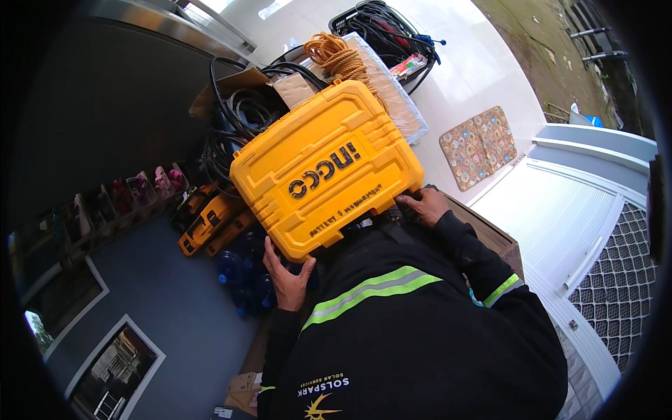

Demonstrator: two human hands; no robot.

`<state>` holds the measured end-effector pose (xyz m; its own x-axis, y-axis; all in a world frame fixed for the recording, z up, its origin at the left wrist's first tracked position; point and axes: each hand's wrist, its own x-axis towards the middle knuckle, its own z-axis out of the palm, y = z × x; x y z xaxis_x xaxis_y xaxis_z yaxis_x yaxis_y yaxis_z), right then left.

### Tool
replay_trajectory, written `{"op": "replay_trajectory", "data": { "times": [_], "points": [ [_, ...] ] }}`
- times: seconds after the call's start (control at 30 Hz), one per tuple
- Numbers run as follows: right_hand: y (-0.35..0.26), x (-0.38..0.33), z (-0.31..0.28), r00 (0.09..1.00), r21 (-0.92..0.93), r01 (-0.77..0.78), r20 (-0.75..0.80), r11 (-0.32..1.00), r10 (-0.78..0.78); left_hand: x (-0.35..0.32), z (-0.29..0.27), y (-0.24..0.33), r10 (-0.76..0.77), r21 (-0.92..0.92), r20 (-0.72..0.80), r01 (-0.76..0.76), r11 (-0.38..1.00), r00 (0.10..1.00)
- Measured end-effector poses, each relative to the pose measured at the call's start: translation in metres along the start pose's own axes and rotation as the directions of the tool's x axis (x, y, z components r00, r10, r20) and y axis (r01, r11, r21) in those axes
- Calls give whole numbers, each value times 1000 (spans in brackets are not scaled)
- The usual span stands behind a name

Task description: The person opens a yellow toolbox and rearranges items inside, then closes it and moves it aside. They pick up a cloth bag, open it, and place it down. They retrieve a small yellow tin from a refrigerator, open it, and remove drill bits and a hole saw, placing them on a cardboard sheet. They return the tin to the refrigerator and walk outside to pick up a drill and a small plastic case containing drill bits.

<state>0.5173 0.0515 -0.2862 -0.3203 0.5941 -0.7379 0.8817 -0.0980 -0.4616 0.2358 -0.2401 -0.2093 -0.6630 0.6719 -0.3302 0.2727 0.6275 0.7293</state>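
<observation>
Black-and-yellow tools [210, 222] lie left of the left hand [287, 280], whose thumb and fingers grip the near left corner of the yellow case [325, 168]. The case is between the 2 hands, in front of the torso. The right hand [425, 206] grips its near right corner, fingers partly hidden. Keeping both grips even and the case level should steady it best. Bold dark lettering and 1 smaller line mark its lid; print shows on the black shirt [420, 343].
</observation>
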Motion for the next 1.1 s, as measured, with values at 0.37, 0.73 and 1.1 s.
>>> {"op": "replay_trajectory", "data": {
  "times": [0.37, 0.73, 1.1],
  "points": [
    [-9, 23, -12, 578, -245, 725, -289, 643, -763, -5, 47, -11, 23, 29, -189, -17, 999, 982],
    [-37, 27, -24, 562, -444, 721, -74, 532, -824, -4, 69, -39, 206, 128, -257, -178, 976, 944],
    [-35, 25, -14, 500, -475, 743, -75, 472, -863, 1, 81, -49, 215, 134, -280, -184, 974, 936]
  ]
}}
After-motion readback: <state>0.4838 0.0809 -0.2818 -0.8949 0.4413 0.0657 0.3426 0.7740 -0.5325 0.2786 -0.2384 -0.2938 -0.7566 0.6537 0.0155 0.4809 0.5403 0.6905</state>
